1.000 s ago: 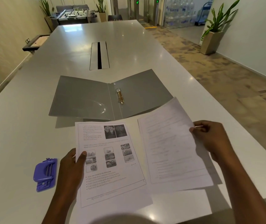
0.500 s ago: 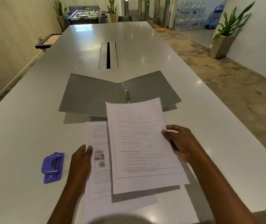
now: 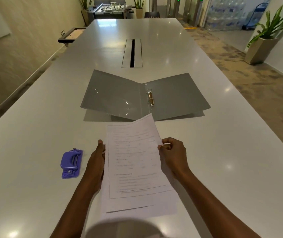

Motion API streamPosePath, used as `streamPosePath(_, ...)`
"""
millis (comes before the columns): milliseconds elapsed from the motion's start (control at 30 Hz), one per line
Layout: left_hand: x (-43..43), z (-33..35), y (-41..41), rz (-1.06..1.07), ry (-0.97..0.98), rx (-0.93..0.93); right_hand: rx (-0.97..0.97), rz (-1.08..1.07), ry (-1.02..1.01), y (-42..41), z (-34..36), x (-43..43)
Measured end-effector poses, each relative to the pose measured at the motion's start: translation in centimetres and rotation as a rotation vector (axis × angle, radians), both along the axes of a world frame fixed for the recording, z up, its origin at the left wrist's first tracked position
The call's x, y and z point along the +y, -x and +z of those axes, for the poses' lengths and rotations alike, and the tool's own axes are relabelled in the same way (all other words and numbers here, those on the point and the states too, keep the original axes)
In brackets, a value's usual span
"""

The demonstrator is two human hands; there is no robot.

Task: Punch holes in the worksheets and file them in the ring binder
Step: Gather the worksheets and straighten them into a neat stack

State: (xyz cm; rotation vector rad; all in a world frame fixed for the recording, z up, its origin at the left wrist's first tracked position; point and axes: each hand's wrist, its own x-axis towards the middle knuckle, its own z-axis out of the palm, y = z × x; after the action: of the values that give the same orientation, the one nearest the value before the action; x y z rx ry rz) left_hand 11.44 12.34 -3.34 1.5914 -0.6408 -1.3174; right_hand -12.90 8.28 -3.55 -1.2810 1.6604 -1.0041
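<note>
Two hands squared the worksheets on the surface: left hand flat against their edge, right hand pinching the opposite edge. Punch lay untouched; binder open, empty. Punching and filing remained.

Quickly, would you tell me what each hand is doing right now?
Left hand: open, fingers flat against the left edge of the worksheets.
Right hand: closed, pinching the right edge of the worksheets.
</note>
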Motion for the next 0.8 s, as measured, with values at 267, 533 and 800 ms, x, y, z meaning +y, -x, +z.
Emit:
streamPosePath(267, 0.1, 0.1, 0.8, -0.103, 0.108, -0.293, 0.141, 0.021, 0.076, -0.3, -1.2, 0.0)
streamPosePath(533, 0.3, 2.0, 0.7, -0.103, 0.277, -0.181, -0.197, 0.068, -0.049, 1.8, 1.8, -0.5)
streamPosePath(800, -0.4, 5.9, 2.1, -0.18, 0.447, -0.047, -0.479, 0.301, -0.106, 3.6, 6.0, 0.5)
